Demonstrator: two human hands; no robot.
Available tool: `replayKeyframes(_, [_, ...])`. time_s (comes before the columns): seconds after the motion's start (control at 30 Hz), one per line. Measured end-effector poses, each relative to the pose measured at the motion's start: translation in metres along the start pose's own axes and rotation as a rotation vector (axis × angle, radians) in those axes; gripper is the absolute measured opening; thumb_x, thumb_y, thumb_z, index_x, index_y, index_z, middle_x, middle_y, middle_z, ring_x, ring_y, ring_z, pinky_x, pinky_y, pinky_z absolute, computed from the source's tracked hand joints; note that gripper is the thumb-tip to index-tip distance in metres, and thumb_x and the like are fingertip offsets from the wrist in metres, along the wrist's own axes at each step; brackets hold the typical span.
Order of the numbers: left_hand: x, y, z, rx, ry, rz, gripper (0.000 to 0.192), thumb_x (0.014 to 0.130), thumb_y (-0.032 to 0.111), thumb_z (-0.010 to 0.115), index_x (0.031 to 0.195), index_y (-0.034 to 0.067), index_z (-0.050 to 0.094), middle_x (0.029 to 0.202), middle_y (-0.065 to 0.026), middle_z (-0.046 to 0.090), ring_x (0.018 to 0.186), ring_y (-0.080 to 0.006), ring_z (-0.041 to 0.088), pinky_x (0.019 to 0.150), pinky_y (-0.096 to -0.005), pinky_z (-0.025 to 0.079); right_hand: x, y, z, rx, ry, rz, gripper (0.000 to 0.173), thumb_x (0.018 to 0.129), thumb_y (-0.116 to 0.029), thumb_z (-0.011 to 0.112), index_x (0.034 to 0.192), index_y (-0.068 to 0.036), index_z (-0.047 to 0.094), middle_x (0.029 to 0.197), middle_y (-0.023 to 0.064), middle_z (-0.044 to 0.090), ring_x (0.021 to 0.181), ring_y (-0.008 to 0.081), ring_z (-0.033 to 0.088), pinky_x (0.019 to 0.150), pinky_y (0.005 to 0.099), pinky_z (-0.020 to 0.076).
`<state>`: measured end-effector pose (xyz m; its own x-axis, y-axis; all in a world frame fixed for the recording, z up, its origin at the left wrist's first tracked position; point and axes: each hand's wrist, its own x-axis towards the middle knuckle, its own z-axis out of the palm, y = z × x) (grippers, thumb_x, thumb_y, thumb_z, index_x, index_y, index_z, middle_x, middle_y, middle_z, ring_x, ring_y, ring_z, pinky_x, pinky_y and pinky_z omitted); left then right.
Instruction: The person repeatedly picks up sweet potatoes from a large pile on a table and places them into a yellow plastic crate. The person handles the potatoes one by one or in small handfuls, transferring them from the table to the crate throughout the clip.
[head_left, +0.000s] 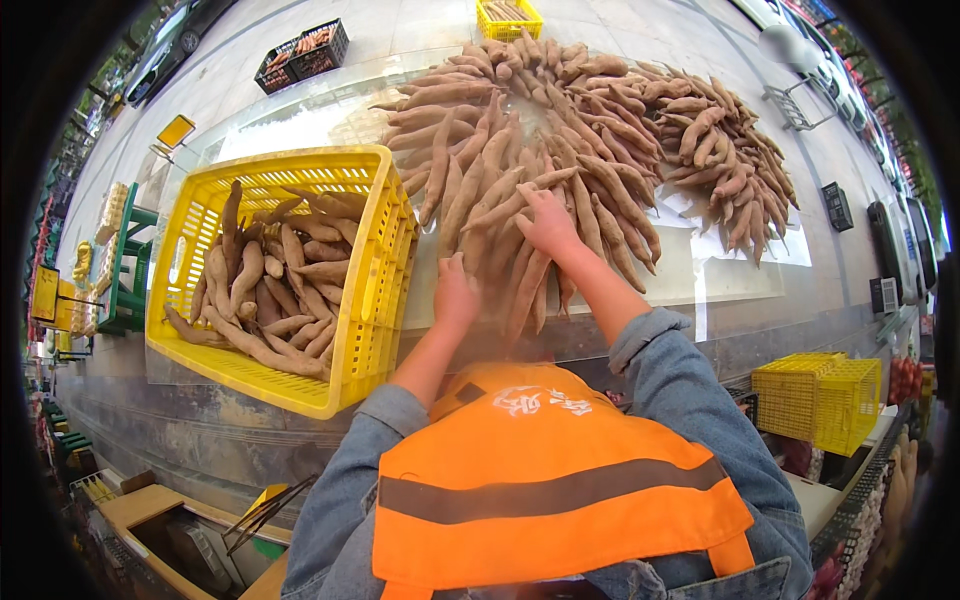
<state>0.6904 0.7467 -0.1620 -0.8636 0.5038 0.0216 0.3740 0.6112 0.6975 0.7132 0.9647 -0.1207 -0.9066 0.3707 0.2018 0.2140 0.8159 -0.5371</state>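
A big heap of sweet potatoes (480, 165) is fanned out in front of me, many with their tips pointing outward. My right hand (553, 223) lies on the near side of the heap, thumb and fingers on a slanting sweet potato (499, 212). Lower and to the left, my left hand (456, 294) has its fingertips at the lower end of another sweet potato (453, 231); its grip is partly hidden. Beside the left hand stands a yellow plastic crate (375, 285), tilted towards me, holding loose sweet potatoes (289, 277).
A second pile of sweet potatoes (720, 150) adjoins at right. Beyond are black crates (304, 56) and a smaller yellow crate (509, 28). Yellow crates (817, 397) stand at lower right. A green stand (129, 266) is left. Cars (176, 45) are parked farther off.
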Motion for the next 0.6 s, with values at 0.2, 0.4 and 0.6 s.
replayKeyframes(0.2, [-0.027, -0.017, 0.007, -0.338, -0.005, 0.086, 0.037, 0.085, 0.001, 0.056, 0.122, -0.001, 0.053, 0.108, -0.0175, 0.051, 0.099, -0.033, 0.054, 0.088, -0.0386, 0.045, 0.015, 0.003, 0.006, 0.078, 0.007, -0.18, 0.049, 0.082, -0.024, 0.064, 0.13, -0.015, 0.056, 0.118, 0.0166, 0.059, 0.115, 0.0348, 0.051, 0.1, 0.0418, 0.0429])
replayKeyframes(0.4, [-0.034, -0.022, 0.003, -0.025, -0.132, 0.077, 0.048, 0.086, 0.003, 0.057, 0.132, 0.005, 0.043, 0.114, -0.0163, 0.049, 0.105, -0.0345, 0.056, 0.083, -0.0428, 0.049, 0.024, -0.01, 0.001, -0.167, -0.246, 0.262, 0.052, 0.082, -0.025, 0.062, 0.132, -0.013, 0.055, 0.121, 0.0153, 0.059, 0.114, 0.0335, 0.054, 0.099, 0.0416, 0.0439])
replayKeyframes(0.6, [-0.032, 0.01, -0.013, 0.206, -0.18, -0.01, 0.054, 0.086, 0.018, 0.063, 0.134, 0.008, 0.039, 0.121, -0.0169, 0.048, 0.105, -0.0387, 0.057, 0.082, -0.0464, 0.05, 0.011, -0.003, -0.006, -0.194, -0.029, 0.006, 0.048, 0.083, -0.024, 0.062, 0.129, -0.01, 0.057, 0.114, 0.0134, 0.062, 0.103, 0.0333, 0.058, 0.097, 0.0415, 0.0446])
